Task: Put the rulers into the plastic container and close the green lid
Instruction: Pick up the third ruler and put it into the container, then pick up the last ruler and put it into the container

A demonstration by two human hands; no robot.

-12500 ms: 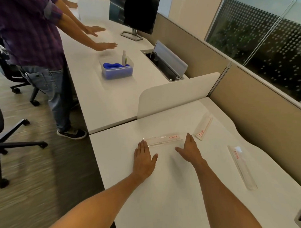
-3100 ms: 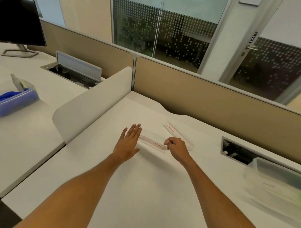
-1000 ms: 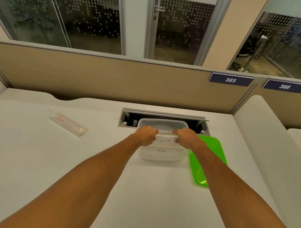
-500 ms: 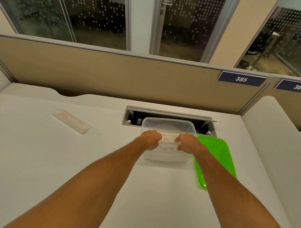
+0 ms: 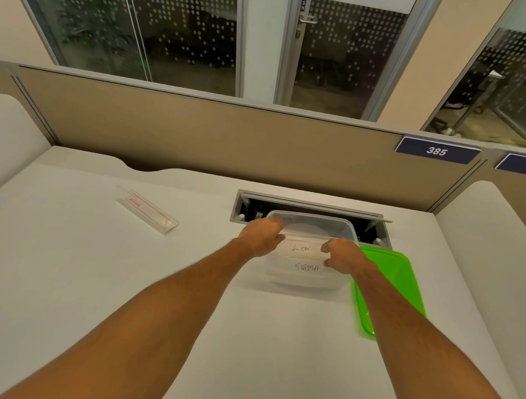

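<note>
Both hands hold one clear ruler [image 5: 303, 249], marked "LION", by its two ends over the near rim of the plastic container [image 5: 308, 271]. The left hand [image 5: 262, 235] pinches the left end and the right hand [image 5: 341, 255] the right end, fingers curled shut around it. A second ruler in its sleeve [image 5: 148, 209] lies flat on the counter [image 5: 103, 283], well apart to the far left. The green lid [image 5: 385, 290] lies just right of the container, touching or nearly touching its side, partly under the right forearm.

The ruler looks light, thin and stiff, and its smooth plastic is probably slippery, so gripping the short ends seems sound; it may need tilting if it is longer than the container. The lid looks flexible and should be pressed down around its edge.

Compared with half a second ago, the ruler sits slightly higher against the container and the left hand has shifted farther over the rim; the lid and the other ruler have not moved.
</note>
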